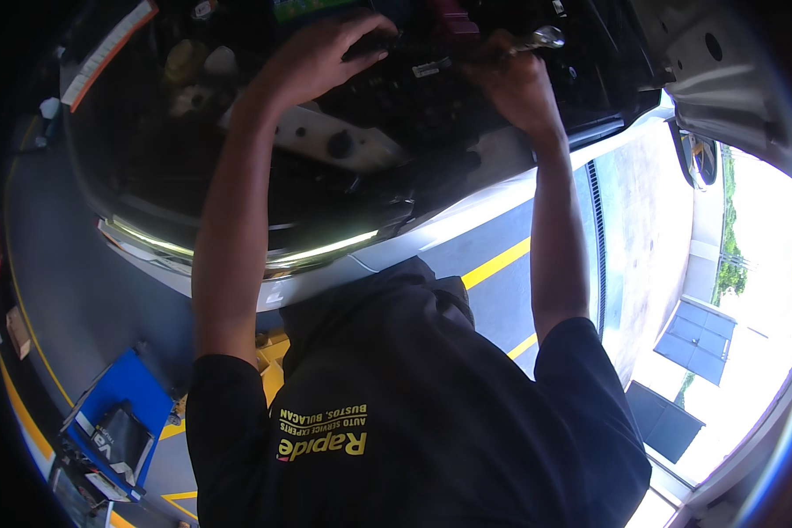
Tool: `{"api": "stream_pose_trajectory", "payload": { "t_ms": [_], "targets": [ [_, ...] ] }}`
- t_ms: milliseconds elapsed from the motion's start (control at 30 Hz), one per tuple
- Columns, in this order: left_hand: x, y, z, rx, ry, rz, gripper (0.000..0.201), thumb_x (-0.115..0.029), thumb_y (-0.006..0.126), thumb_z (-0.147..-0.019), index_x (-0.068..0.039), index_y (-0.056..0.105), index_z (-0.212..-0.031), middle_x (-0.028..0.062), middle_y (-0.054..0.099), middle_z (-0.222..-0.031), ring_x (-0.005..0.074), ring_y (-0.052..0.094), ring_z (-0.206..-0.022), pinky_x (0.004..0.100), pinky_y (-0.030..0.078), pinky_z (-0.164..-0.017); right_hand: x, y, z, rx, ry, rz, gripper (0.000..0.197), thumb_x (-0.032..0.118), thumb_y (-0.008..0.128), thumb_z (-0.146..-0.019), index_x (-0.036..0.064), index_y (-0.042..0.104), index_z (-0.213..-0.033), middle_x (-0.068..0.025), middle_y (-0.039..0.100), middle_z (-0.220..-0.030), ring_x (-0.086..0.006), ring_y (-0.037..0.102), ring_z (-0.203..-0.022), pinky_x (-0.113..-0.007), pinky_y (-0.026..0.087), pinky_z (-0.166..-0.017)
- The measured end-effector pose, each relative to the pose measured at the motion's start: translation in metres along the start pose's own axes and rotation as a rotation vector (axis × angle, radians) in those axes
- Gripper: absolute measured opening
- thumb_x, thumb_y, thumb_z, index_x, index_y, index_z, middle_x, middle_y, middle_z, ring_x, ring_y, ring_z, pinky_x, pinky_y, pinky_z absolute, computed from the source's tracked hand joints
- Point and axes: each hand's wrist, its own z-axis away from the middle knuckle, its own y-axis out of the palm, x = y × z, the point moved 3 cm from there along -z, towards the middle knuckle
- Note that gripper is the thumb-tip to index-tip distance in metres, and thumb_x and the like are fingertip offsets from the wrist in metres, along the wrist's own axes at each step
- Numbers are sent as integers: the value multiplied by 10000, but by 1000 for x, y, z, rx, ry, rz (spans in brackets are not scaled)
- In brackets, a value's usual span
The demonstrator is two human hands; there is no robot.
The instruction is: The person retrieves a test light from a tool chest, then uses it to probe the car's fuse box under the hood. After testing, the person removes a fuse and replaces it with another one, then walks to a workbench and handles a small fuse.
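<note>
Presently: shiny-headed metal tool (548, 37), far right over engine bay (361, 150), clasped in right hand (521, 86); left hand (326, 55), far centre, curved, cannot tell whether holding anything. Hazard: slack grip might drop tool inside.

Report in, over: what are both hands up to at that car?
Left fingers curled over the engine bay, grip unclear. Right fingers closed around a shiny metal tool. Shadow hides much beneath.

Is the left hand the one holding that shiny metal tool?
No, the shiny metal tool is in the right hand, and the left hand is apart from it.
</note>
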Motion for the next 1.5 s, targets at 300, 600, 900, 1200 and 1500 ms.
{"api": "stream_pose_trajectory", "payload": {
  "t_ms": [300,600,900,1200,1500],
  "targets": [
    [-5,-16,5,78,-113,-203,359,-227,747,-975,-96,695,-1305,121,747,-1235,324,720,-1145,430,566,-986,-11,-50,35,-110,50,-6,232,121,848,-898,42,720,-1075,-122,789,-978,-261,796,-908,-356,613,-799],
    [-27,-75,-53,139,76,-267,259,-208,774,-950,-83,749,-1176,113,774,-1082,302,741,-993,429,565,-969,21,-15,40,-11,100,51,252,158,867,-895,93,732,-1097,-100,800,-979,-264,799,-937,-380,631,-828],
    [-7,5,-61,542,15,-305,257,-282,752,-964,-48,694,-1053,86,719,-881,278,739,-854,426,592,-779,7,-18,40,-2,150,175,257,151,879,-864,58,735,-1055,-95,790,-1015,-278,809,-880,-357,637,-755],
    [-20,-6,-65,424,43,-275,241,-232,774,-932,-79,697,-1101,58,722,-886,266,740,-777,407,599,-698,11,-16,34,19,162,145,223,149,882,-859,67,722,-991,-87,781,-949,-268,799,-843,-352,624,-710],
    [-26,1,-56,411,119,-272,318,-209,814,-887,-89,694,-1155,66,735,-872,259,743,-714,388,597,-645,19,-20,50,-128,70,149,251,138,916,-825,76,733,-987,-90,803,-978,-224,806,-874,-313,631,-730]
  ]
}}
